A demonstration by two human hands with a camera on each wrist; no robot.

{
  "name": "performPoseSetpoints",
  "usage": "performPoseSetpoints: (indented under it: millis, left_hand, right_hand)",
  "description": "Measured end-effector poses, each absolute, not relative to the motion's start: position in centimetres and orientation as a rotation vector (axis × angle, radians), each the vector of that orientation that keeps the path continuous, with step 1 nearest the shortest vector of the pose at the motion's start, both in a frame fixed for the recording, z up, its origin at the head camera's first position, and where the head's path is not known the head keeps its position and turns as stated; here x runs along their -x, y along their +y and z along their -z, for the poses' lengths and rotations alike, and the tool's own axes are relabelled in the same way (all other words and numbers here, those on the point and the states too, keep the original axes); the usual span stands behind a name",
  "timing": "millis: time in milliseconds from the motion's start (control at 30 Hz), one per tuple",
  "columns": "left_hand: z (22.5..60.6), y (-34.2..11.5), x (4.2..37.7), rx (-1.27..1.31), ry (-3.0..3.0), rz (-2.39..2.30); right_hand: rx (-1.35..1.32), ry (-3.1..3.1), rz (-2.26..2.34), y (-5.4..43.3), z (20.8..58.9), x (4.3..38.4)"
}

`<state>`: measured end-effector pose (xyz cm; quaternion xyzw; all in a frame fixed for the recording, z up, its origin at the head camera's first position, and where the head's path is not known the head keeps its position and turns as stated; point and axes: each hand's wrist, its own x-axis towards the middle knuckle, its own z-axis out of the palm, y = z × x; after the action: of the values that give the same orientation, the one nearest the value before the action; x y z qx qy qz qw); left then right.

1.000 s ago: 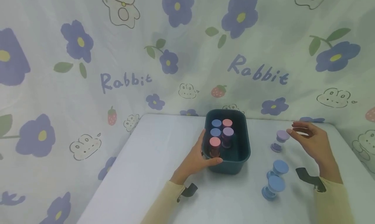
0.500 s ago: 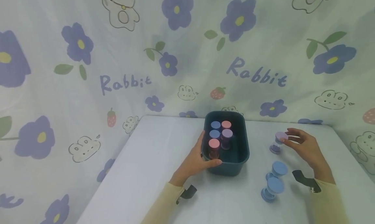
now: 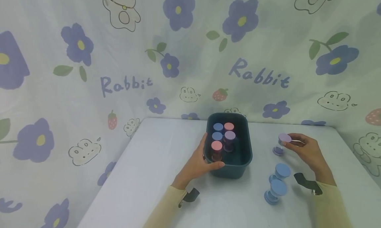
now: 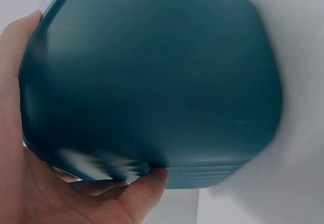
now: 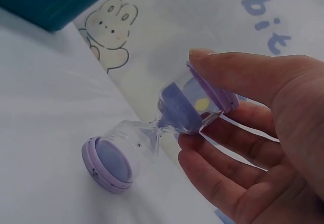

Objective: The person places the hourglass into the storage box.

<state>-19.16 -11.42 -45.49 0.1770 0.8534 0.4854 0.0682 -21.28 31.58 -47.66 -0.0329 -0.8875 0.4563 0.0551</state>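
My right hand [image 3: 306, 151] pinches a purple hourglass [image 3: 278, 150] near its upper cap, thumb on one side and fingers on the other. In the right wrist view, the hourglass [image 5: 174, 107] shows purple sand in both clear bulbs, and its lower cap is at the white tabletop. My left hand [image 3: 197, 161] grips the near left part of a dark teal plastic bin [image 3: 229, 171], thumb along the front rim. The left wrist view shows the fingers [image 4: 147, 193] bent against the bin's wall. Inside the bin stand several hourglasses, including a pink one [image 3: 216, 146] and a purple one [image 3: 229, 136].
Two light blue hourglasses, a farther one [image 3: 282, 170] and a nearer one [image 3: 278, 187], stand on the white table [image 3: 160, 148] right of the bin, in front of the right hand. A flower-and-rabbit-print cloth [image 3: 196, 56] hangs behind the table and along its left side.
My right hand has moved left and slightly down, and its thumb and fingers have closed around the purple hourglass's top. The left hand keeps its hold on the bin.
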Motion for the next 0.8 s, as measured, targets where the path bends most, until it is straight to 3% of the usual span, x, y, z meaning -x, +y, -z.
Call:
performPoseSetpoints:
  millis: [800]
  left_hand:
    - [45.6,-11.4,19.4,-0.550,2.561,-1.472]
  right_hand:
    - [0.190,-2.644,-1.339,31.3,45.0,20.3]
